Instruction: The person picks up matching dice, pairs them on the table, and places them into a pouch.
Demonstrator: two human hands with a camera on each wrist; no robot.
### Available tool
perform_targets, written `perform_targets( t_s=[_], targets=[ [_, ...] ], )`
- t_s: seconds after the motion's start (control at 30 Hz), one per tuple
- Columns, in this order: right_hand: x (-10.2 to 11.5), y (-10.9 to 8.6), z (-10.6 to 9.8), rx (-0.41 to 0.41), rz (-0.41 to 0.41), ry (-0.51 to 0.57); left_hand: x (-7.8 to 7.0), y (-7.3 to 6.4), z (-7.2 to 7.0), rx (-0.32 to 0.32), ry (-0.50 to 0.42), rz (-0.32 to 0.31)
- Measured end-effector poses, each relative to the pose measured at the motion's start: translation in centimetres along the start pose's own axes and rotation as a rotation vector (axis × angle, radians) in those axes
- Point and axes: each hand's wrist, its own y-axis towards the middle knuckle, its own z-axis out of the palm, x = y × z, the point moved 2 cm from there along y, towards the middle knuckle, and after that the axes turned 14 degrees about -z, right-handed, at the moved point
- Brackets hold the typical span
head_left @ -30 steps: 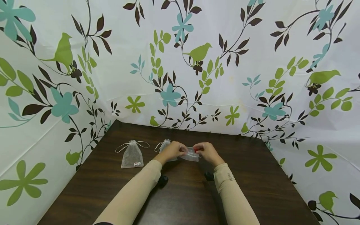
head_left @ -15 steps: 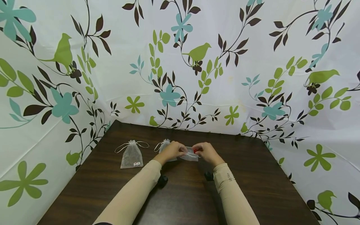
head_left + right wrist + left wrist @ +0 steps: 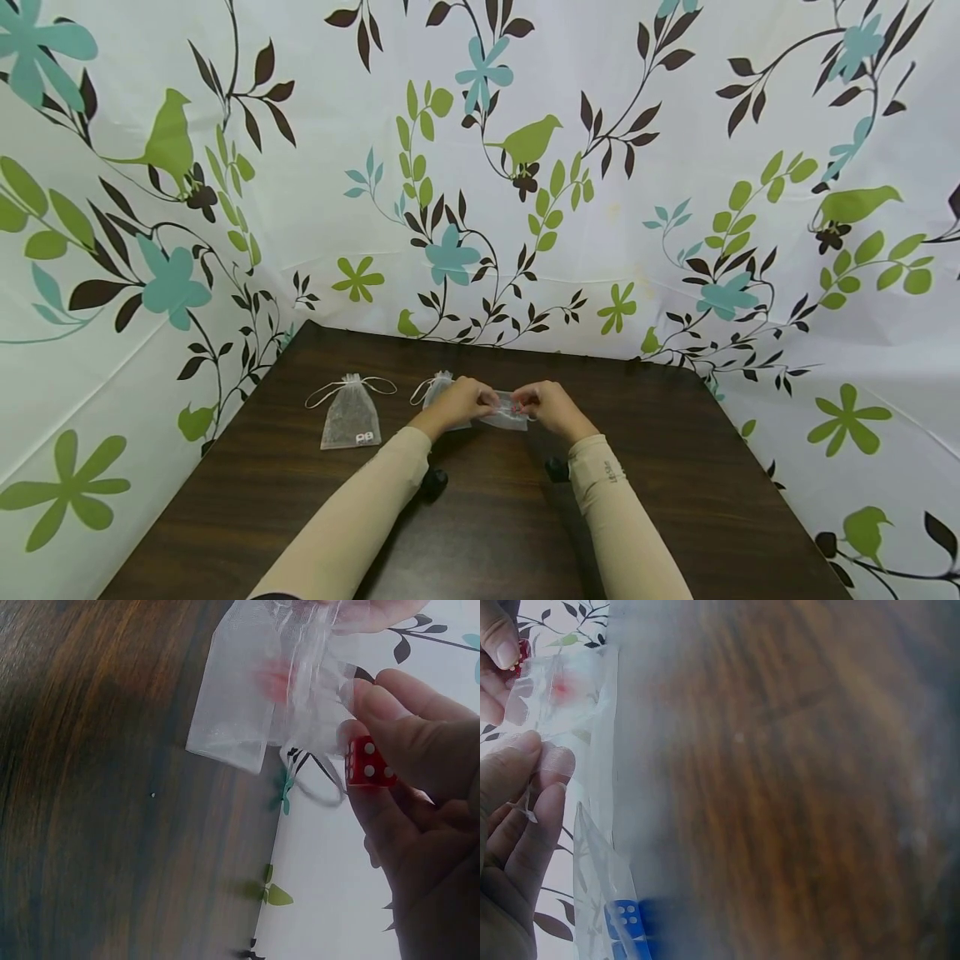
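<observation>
In the head view my left hand (image 3: pixel 459 403) pinches the mouth of a small sheer white drawstring bag (image 3: pixel 504 414), held up above the table. My right hand (image 3: pixel 553 407) is at the bag's right end, its fingertips at the opening. Within the bag, the right wrist view shows a blurred red thing (image 3: pixel 271 681), probably a die. Another red die (image 3: pixel 370 761) with white dots is held against the fingers of the right hand, outside the bag. Near the left hand lies a second sheer bag (image 3: pixel 442 385), with blue dice (image 3: pixel 624 919) in it; the hand partly hides it.
A third sheer bag (image 3: pixel 350 414) lies flat at the left, white dice (image 3: pixel 364 437) at its bottom corner and its drawstrings spread. The dark wooden table (image 3: pixel 480 517) meets a patterned cloth (image 3: pixel 480 208) at its back edge.
The bright red at my right fingertips has gone from there, and a fainter red shows in the bag's mouth. Both hands stay almost in place.
</observation>
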Motion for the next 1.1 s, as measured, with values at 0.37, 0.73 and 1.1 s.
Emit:
perform_targets(
  t_s=[0.37, 0.73, 1.1],
  targets=[
    [0.05, 0.23, 0.05, -0.035, -0.01, -0.025, 0.08, 0.05, -0.12, 0.006, 0.006, -0.006],
    [0.08, 0.37, 0.18, -0.078, -0.013, 0.007, 0.12, -0.11, 0.01, 0.001, 0.002, 0.004],
    [0.32, 0.67, 0.91, -0.096, -0.007, 0.029, -0.06, -0.49, 0.04, 0.0, -0.008, 0.004]
  ],
)
